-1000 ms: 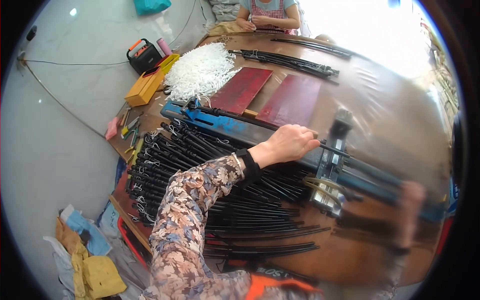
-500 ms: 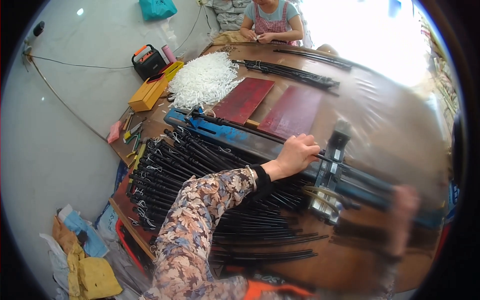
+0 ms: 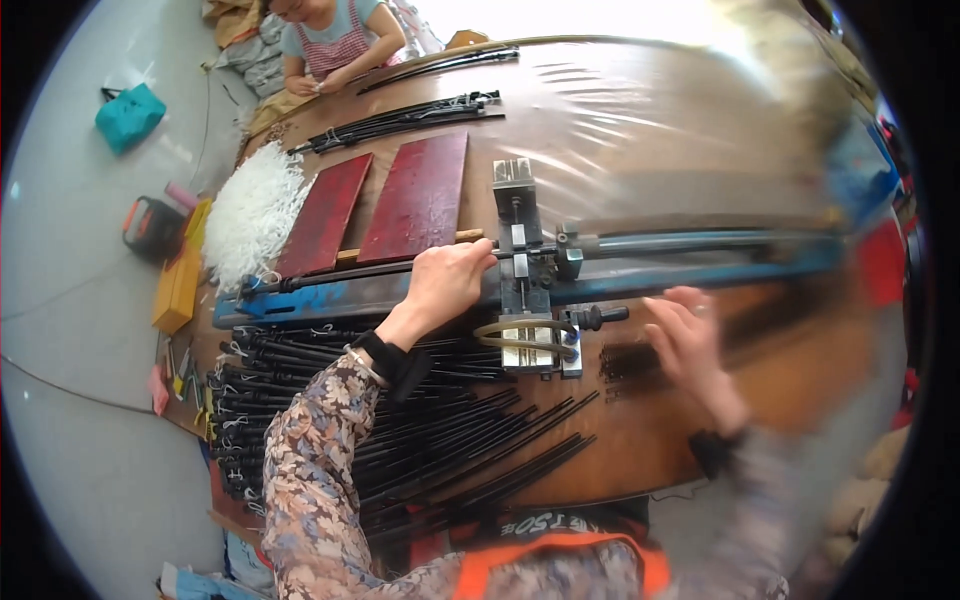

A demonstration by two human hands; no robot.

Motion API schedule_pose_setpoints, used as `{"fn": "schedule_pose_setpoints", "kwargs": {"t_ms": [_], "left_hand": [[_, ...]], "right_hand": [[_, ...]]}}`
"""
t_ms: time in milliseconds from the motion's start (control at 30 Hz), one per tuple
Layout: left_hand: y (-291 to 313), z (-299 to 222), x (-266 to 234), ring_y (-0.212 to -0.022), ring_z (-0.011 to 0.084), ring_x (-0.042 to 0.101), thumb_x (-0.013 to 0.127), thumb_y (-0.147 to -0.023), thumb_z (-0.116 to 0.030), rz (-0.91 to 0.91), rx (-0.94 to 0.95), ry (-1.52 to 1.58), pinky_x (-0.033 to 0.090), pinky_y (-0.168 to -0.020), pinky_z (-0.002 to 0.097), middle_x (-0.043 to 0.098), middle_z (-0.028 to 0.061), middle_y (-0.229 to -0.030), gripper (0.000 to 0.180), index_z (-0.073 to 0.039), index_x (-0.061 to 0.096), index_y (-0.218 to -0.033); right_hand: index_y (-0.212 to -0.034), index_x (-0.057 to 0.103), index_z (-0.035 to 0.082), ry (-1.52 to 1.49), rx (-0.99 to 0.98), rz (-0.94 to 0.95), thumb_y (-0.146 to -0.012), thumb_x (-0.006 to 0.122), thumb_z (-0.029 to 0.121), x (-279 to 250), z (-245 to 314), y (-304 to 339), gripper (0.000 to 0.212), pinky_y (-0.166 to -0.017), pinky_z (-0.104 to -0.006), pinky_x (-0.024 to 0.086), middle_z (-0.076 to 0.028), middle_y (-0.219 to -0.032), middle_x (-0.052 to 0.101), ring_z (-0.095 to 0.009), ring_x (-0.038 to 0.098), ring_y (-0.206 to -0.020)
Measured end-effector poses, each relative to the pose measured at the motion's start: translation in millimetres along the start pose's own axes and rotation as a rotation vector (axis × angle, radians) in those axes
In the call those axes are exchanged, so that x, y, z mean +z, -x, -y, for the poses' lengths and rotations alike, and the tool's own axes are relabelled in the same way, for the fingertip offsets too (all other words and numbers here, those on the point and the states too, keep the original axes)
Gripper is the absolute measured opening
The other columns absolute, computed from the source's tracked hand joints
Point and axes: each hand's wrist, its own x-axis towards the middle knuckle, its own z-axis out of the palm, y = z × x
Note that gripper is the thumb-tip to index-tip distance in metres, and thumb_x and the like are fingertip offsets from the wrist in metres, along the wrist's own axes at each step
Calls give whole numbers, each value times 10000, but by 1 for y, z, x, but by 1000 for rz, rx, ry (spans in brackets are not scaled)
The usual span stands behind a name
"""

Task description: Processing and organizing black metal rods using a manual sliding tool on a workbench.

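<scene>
My left hand (image 3: 445,283) grips a thin black rod (image 3: 330,277) that lies along the blue rail (image 3: 330,300) and runs into a metal clamp fixture (image 3: 525,270). My right hand (image 3: 690,345), blurred, hovers with fingers apart over a small heap of short black pieces (image 3: 630,362) right of the fixture. A large pile of long black rods (image 3: 400,420) covers the wooden table (image 3: 640,140) under my left forearm.
Two dark red boards (image 3: 385,205) and a heap of white strips (image 3: 250,212) lie behind the rail. More black rod bundles (image 3: 405,120) sit farther back, where another person (image 3: 335,45) works. Hand tools (image 3: 180,375), a yellow box (image 3: 178,290) and a teal bag (image 3: 130,115) are at left.
The view has swung so the rail and fixture now sit centred. My left hand stays on the rod at the clamp; my right hand has moved in toward the short black pieces.
</scene>
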Motion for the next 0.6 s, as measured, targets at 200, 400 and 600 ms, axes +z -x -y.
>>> {"fn": "schedule_pose_setpoints", "kwargs": {"t_ms": [200, 400, 600], "left_hand": [[3, -1, 7, -732, 361, 665, 634, -948, -217, -40, 33, 15, 513, -629, 469, 647, 115, -754, 156, -92, 577, -873], [-4, 0, 8, -791, 275, 645, 650, -913, -187, -149, 238, -121, 506, -654, 415, 606, 81, -832, 130, -94, 561, -899], [19, 89, -20, -853, 223, 592, 677, -877, -219, -228, 307, -432, 457, -752, 385, 578, 25, -895, 169, -140, 615, -1013]], "right_hand": [[-1154, 650, 1, -409, 77, 177, -882, 668, 2, 37, 7, -6, 272, -837, -399, 502, -149, -993, 658, -331, 624, -960], [-1237, 610, -8, -582, 295, 356, -857, 724, 42, 29, -2, -17, 400, -873, -380, 530, -192, -1120, 679, -325, 669, -1007], [-1379, 547, 61, 26, -165, 445, -706, 878, 290, 44, 10, 52, 784, -1024, -504, 462, -178, -1302, 628, -429, 554, -1222]]}}
